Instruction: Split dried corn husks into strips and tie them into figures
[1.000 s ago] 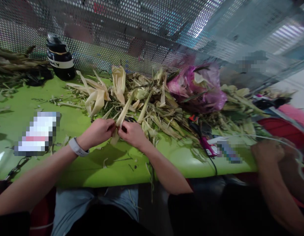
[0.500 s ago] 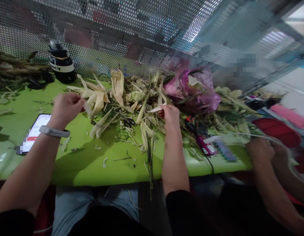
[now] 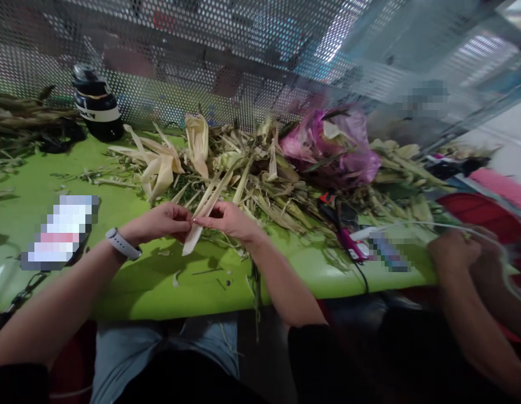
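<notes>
My left hand and my right hand meet over the green table, both pinching one long pale strip of corn husk that slants from lower left to upper right. A white watch sits on my left wrist. Just beyond my hands lies a big heap of dried corn husks, with a fan of pale husk leaves to its left.
A pink plastic bag rests on the heap. A black bottle stands by the perforated metal screen at back left. A phone lies left. Pink-handled tools lie right, near another person's hands and a red bowl.
Half a second ago my hands were apart, reaching into the husks at left and centre. They have come back together near the table's front, now holding one husk strip between them.
</notes>
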`<state>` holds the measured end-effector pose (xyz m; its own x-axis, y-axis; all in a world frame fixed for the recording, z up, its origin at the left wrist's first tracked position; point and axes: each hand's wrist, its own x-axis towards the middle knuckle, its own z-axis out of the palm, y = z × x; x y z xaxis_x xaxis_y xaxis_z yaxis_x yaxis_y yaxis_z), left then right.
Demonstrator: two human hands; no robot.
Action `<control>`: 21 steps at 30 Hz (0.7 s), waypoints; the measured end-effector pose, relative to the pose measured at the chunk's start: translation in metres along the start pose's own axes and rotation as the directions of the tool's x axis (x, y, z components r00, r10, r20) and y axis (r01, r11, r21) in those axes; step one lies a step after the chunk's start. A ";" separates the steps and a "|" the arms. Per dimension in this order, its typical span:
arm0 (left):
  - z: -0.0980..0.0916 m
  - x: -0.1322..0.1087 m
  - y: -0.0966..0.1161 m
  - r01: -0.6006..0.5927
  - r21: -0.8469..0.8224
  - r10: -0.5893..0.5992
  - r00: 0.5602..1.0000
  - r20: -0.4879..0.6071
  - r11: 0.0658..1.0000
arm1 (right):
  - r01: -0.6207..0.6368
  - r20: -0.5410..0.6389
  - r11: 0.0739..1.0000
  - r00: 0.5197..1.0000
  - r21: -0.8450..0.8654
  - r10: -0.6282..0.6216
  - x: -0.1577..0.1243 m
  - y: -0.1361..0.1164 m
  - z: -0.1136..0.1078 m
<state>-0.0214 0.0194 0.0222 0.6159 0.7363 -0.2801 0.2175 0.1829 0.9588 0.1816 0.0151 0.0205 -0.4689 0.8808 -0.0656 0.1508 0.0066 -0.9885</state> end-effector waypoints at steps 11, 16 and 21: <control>-0.003 -0.002 0.001 -0.014 -0.142 0.005 0.998 -0.060 0.990 | 0.127 -0.222 0.992 0.968 0.022 -0.119 0.004 0.002 0.006; 0.000 0.000 0.002 0.087 -0.335 -0.095 0.995 -0.006 0.938 | 0.151 -0.446 0.984 0.877 -0.096 -0.178 0.010 0.010 -0.004; 0.007 -0.002 0.001 0.106 -0.283 -0.102 0.994 0.027 0.953 | 0.115 -0.492 0.987 0.856 -0.117 -0.158 0.013 0.014 -0.008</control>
<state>-0.0173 0.0133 0.0235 0.6103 0.6961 -0.3780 0.0584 0.4363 0.8979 0.1847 0.0308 0.0066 0.0029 0.9861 0.1664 0.1964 0.1626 -0.9669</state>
